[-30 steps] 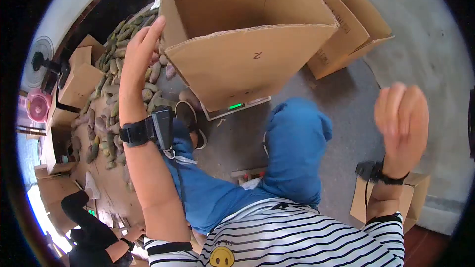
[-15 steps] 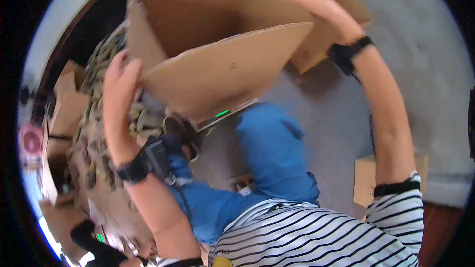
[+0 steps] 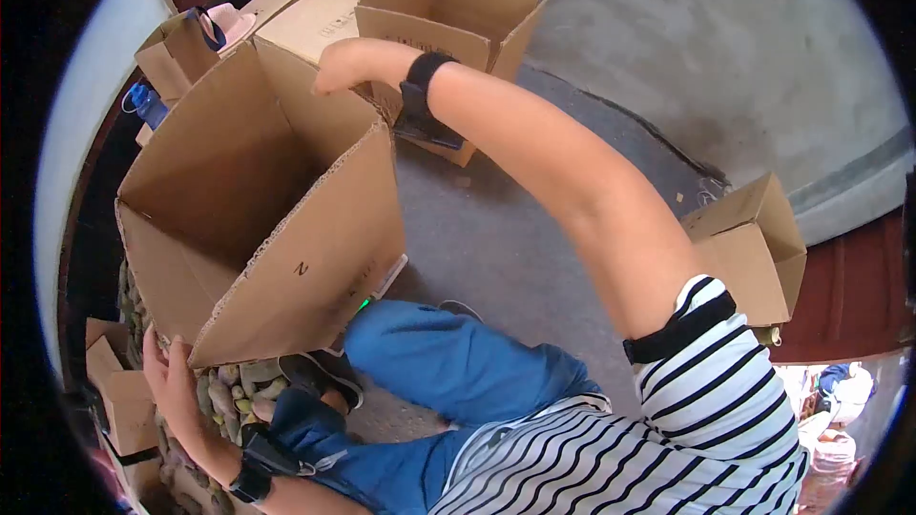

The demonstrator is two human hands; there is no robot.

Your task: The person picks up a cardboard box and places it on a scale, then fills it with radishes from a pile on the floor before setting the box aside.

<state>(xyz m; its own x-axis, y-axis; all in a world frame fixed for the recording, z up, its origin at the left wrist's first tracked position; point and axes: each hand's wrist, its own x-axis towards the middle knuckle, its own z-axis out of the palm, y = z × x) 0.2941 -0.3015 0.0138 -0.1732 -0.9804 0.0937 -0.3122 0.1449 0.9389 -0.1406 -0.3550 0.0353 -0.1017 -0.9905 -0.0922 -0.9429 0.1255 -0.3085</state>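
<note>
In front of me a deep cardboard box (image 3: 310, 262) stands tilted with its top open, and its visible inside holds nothing. My left hand (image 3: 176, 386) grips the near left corner of the rim, thumb and fingers either side of the board. At the far right corner, my right hand (image 3: 358, 65) is closed over the rim, its fingertips partly hidden. Beneath the box's lower right edge shows a pale-edged thing with a small green light (image 3: 365, 303); its kind is mostly hidden.
Knobbly tubers (image 3: 229, 396) lie heaped on the floor at lower left. Another open box (image 3: 496, 19) and a closed one (image 3: 310, 24) stand behind. A blue bottle (image 3: 146, 105) and a pink hat (image 3: 229, 24) are at upper left. One more box (image 3: 749, 248) is at right.
My view has swung, and the box now appears lower and farther left, turned and showing more of its inside. Both hands still hold its rim.
</note>
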